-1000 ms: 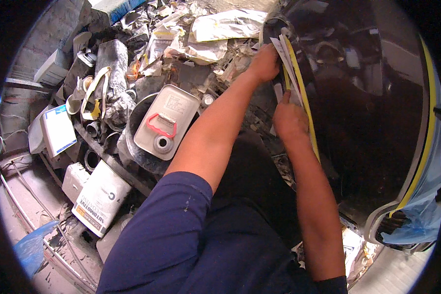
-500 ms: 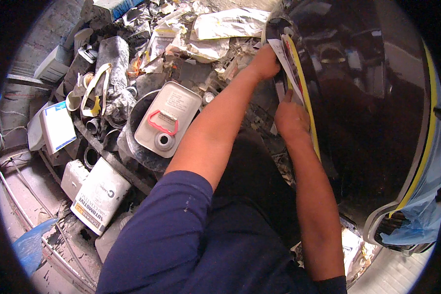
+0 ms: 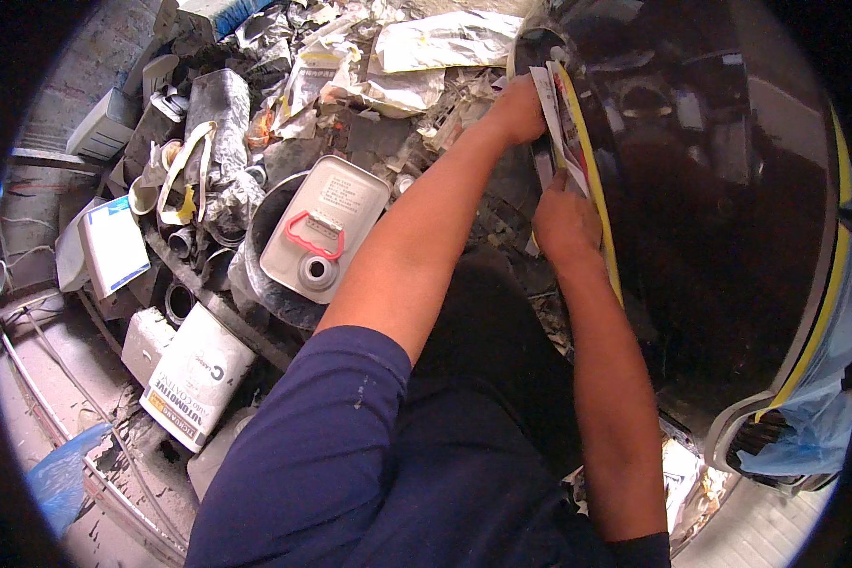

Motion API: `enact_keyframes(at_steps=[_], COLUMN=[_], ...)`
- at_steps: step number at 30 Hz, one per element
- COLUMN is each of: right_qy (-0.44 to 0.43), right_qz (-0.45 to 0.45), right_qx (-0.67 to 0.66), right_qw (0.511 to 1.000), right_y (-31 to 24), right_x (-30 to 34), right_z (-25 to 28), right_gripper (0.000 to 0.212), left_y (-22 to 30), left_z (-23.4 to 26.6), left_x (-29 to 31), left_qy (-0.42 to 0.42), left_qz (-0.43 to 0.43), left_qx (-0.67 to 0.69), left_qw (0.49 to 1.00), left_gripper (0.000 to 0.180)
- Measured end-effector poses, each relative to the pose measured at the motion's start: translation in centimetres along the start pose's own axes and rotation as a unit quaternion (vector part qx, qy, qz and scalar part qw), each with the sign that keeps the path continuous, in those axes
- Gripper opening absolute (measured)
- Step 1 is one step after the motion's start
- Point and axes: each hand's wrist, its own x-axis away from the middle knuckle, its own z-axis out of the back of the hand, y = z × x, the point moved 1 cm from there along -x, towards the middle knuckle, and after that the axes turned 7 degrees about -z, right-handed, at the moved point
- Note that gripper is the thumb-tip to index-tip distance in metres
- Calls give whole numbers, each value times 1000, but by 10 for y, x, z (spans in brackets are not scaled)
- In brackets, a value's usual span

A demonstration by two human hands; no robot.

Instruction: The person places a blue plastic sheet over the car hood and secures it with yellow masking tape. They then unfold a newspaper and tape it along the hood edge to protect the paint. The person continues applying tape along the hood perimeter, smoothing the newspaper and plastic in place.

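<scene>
A large dark glossy panel (image 3: pixel 701 218), shaped like a vehicle part, fills the right side. Yellow tape (image 3: pixel 594 170) runs along its near left edge, with a strip of printed masking paper (image 3: pixel 559 128) beside it. At the strip's upper end, my left hand (image 3: pixel 519 111) is closed on the paper's edge; its fingertips are hidden. Lower down, my right hand (image 3: pixel 568 225) has its index finger against the paper and the other fingers curled in at the panel's edge.
On the left, a rectangular can with a red handle (image 3: pixel 324 227) sits in a dark bucket. A white can (image 3: pixel 197 374) leans nearby among boxes and scraps. Crumpled paper (image 3: pixel 445 43) lies at the back. Blue plastic sheeting (image 3: pixel 805 426) hangs from the panel's right edge.
The paper strip's upper end has shifted right and stands more upright against the yellow tape. My left hand has moved slightly with it; my right hand stays nearly in place.
</scene>
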Motion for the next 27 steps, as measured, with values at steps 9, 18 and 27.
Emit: enact_keyframes(at_steps=[9,18,27], right_qy=[-3,4,-11], right_qz=[7,9,3], right_qx=[-19,-14,-16], right_qw=[1000,1000,1000], right_y=[0,2,0], right_x=[6,1,1], right_z=[7,1,1], right_gripper=[64,65,68], left_y=[-2,-8,-10], left_z=[1,-6,-12], left_x=[7,-4,-4], left_qy=[6,-27,11], left_qz=[27,16,95], left_qx=[8,-40,-26], left_qw=[1000,999,995], left_gripper=[30,33,44])
